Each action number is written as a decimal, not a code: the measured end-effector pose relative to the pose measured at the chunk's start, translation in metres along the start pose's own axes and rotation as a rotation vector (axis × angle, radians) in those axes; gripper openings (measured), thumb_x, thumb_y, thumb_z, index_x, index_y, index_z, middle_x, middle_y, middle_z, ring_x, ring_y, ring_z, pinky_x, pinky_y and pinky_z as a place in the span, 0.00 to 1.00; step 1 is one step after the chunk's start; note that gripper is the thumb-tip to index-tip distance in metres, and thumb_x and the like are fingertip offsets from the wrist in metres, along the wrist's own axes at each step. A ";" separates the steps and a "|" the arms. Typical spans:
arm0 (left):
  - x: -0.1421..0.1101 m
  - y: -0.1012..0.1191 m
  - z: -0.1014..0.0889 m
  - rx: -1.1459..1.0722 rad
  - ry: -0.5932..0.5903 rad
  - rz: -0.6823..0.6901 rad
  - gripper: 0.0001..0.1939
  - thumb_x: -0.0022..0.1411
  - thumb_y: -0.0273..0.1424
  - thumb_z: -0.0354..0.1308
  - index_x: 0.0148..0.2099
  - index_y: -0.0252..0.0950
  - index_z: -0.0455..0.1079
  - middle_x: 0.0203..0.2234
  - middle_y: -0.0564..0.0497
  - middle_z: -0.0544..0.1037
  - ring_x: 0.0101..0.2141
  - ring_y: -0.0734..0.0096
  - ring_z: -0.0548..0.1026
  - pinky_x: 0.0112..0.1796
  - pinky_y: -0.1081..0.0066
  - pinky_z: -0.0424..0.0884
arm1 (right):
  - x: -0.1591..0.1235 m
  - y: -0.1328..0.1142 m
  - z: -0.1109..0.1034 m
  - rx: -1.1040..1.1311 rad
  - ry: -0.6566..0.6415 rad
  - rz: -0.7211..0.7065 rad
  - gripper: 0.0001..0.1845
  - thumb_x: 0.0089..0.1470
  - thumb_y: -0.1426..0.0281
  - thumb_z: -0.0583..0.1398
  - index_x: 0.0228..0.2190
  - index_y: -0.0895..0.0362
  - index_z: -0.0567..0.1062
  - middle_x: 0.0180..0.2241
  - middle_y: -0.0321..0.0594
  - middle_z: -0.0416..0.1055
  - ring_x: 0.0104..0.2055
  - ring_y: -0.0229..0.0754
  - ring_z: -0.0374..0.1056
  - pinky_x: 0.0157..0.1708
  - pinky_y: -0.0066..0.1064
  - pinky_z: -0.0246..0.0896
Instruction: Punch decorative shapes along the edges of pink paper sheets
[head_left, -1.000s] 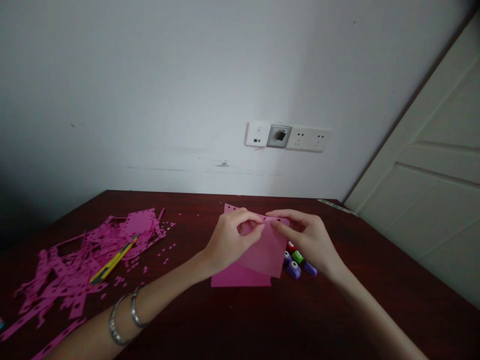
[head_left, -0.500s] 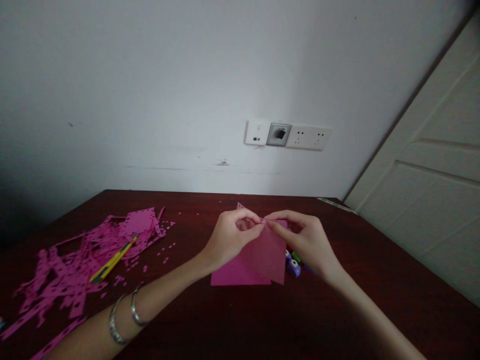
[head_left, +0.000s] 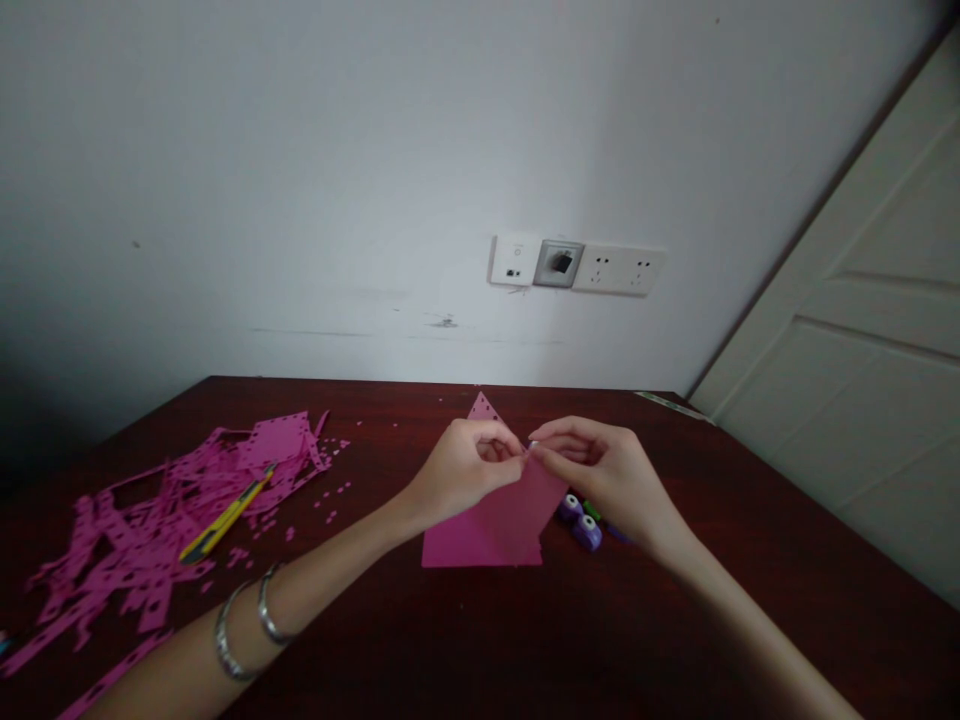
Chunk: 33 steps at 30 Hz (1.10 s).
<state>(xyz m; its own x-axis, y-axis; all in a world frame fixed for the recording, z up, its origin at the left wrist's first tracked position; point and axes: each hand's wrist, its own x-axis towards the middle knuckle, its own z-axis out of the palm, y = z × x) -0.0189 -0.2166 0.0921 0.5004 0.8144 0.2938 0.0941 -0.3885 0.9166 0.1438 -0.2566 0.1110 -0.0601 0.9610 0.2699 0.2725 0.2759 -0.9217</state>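
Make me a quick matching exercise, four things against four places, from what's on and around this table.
1. Yellow cutter
2. Bangles
3. Wall sockets
4. Purple pieces

A. Around the left forearm
B. On the table, near the right hand
C. On the pink scraps
D. Above the table

Pairs: 1-C, 2-A, 3-D, 4-B

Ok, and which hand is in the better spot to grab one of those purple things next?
Probably the right hand. The purple things lie just below it, while the left hand is farther off, across the pink sheet. Both seem busy at the sheet, though.
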 end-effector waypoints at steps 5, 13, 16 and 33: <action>0.000 -0.001 -0.003 0.055 -0.050 0.011 0.03 0.49 0.27 0.56 0.28 0.33 0.71 0.19 0.53 0.71 0.22 0.77 0.67 0.23 0.76 0.62 | -0.001 -0.004 -0.003 -0.040 -0.046 0.026 0.07 0.41 0.70 0.63 0.28 0.57 0.74 0.24 0.38 0.75 0.27 0.39 0.72 0.28 0.30 0.69; 0.000 0.009 -0.007 -0.050 -0.108 -0.131 0.02 0.48 0.27 0.57 0.27 0.33 0.69 0.15 0.56 0.68 0.14 0.82 0.62 0.15 0.80 0.58 | -0.002 -0.005 -0.002 -0.012 -0.084 0.037 0.08 0.41 0.71 0.62 0.29 0.57 0.73 0.25 0.38 0.75 0.28 0.38 0.72 0.30 0.29 0.69; 0.000 0.010 -0.007 -0.093 -0.133 -0.196 0.03 0.47 0.28 0.57 0.27 0.33 0.69 0.14 0.57 0.67 0.13 0.83 0.61 0.13 0.80 0.57 | -0.002 -0.005 -0.001 -0.007 -0.084 0.023 0.08 0.41 0.71 0.62 0.29 0.57 0.73 0.25 0.37 0.75 0.27 0.38 0.72 0.28 0.29 0.69; 0.008 0.007 -0.030 -0.077 -0.176 -0.164 0.04 0.48 0.31 0.58 0.26 0.35 0.70 0.13 0.56 0.67 0.13 0.80 0.62 0.14 0.78 0.58 | 0.001 0.003 -0.021 -0.212 0.032 -0.114 0.09 0.46 0.70 0.60 0.33 0.58 0.74 0.29 0.42 0.76 0.32 0.42 0.72 0.33 0.33 0.70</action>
<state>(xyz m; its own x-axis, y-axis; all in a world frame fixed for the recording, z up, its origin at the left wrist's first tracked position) -0.0396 -0.1998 0.1090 0.6266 0.7737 0.0936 0.1241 -0.2176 0.9681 0.1643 -0.2550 0.1147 -0.0724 0.9217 0.3812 0.4610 0.3698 -0.8067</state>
